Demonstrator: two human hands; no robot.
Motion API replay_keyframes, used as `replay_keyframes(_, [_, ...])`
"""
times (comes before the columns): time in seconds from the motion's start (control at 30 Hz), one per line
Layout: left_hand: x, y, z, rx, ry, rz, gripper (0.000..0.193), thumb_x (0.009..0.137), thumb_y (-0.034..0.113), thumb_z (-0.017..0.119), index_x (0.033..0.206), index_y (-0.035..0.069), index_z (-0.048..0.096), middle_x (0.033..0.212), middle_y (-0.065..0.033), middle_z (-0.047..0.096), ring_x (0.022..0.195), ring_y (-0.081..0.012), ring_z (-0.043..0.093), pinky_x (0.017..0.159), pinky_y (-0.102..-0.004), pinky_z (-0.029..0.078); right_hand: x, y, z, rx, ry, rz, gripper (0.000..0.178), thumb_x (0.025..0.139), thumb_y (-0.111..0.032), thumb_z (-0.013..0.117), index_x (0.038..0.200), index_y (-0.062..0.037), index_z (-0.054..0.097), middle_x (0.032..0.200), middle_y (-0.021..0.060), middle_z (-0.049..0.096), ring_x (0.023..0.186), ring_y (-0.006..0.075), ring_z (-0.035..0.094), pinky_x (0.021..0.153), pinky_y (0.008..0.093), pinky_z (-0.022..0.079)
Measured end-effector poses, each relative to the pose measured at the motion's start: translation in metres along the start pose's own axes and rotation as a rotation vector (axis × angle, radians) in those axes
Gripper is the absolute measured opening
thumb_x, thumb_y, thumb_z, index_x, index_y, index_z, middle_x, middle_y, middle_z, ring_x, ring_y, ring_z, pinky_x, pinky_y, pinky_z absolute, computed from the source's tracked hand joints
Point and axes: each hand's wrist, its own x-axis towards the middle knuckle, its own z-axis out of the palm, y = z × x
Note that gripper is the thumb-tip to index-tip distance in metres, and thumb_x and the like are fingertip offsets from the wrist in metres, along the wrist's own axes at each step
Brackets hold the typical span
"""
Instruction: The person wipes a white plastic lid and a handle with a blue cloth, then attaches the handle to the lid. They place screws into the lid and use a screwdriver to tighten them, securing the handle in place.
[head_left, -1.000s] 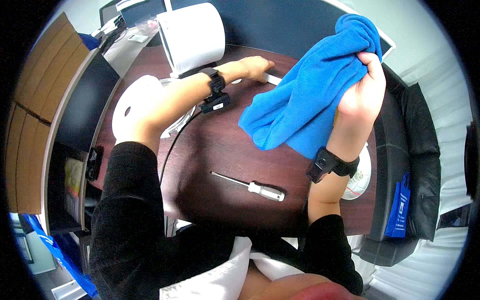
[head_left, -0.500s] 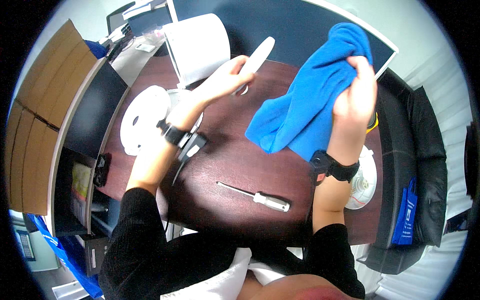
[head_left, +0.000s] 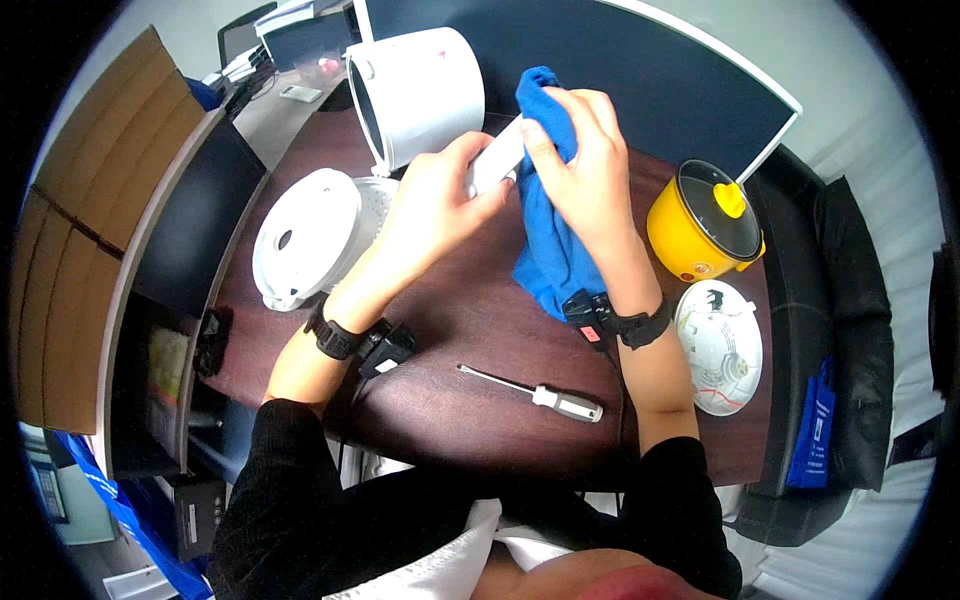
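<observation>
My left hand (head_left: 425, 205) is closed around a slim white plastic piece (head_left: 497, 160), which looks like a handle. My right hand (head_left: 592, 170) grips a blue cloth (head_left: 550, 245) and presses it around the piece's far end, so that end is hidden. The rest of the cloth hangs down toward the table. Below both hands a screwdriver (head_left: 566, 403) with a pale handle lies on the dark wood table (head_left: 470, 320). Left of my left forearm sits a round white part (head_left: 318, 215) with a hole in its middle.
A white cylindrical housing (head_left: 425, 95) lies on its side at the back. To the right stand a yellow pot (head_left: 685, 235) with a glass lid and a round white base (head_left: 722, 365). A dark partition (head_left: 650, 90) borders the far edge; a black sofa (head_left: 800, 300) is at right.
My right hand has brought the blue cloth left and wrapped it over the white piece's end. The yellow pot and round white base show more fully now.
</observation>
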Motion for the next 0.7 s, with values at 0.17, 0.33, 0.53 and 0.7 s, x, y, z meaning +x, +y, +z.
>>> replay_keyframes(0.17, [0.001,-0.006,0.002,-0.002,0.014,-0.004,0.039,0.076,0.019,0.069,0.108,-0.002,0.061,0.077,-0.0222,0.066,0.068,-0.0328,0.068,0.063,-0.0381,0.053,-0.01,-0.018,0.008,0.015,-0.065,-0.15,0.027,0.079,-0.015,0.071,0.102,-0.004,0.063,0.096,0.0164,0.058,0.086,0.0356,0.063,0.075,0.0407,0.053])
replay_keyframes(0.33, [-0.005,0.009,-0.004,-0.049,-0.054,-0.03,0.036,0.076,0.011,0.066,0.109,-0.002,0.06,0.082,-0.0119,0.066,0.074,-0.0123,0.062,0.067,-0.0279,0.049,0.009,0.025,-0.008,-0.036,0.052,-0.017,0.024,0.084,-0.019,0.066,0.102,-0.0028,0.063,0.096,0.0145,0.061,0.086,0.0323,0.065,0.074,0.0384,0.053])
replay_keyframes(0.53, [-0.003,0.006,-0.008,-0.002,-0.041,-0.085,0.037,0.075,0.011,0.067,0.109,-0.002,0.06,0.079,-0.0141,0.066,0.071,-0.0166,0.064,0.065,-0.0295,0.05,0.0,0.008,0.002,0.01,0.016,-0.183,0.026,0.077,-0.015,0.071,0.1,-0.004,0.063,0.093,0.0143,0.06,0.085,0.0336,0.065,0.073,0.0381,0.054])
replay_keyframes(0.7, [-0.004,0.002,-0.01,-0.023,-0.038,-0.067,0.035,0.076,0.011,0.066,0.109,-0.001,0.06,0.078,-0.0109,0.066,0.07,-0.0106,0.061,0.063,-0.0276,0.049,0.0,0.0,0.003,0.079,-0.029,-0.221,0.025,0.076,-0.015,0.071,0.098,-0.006,0.063,0.093,0.0135,0.06,0.084,0.0338,0.065,0.072,0.0389,0.054])
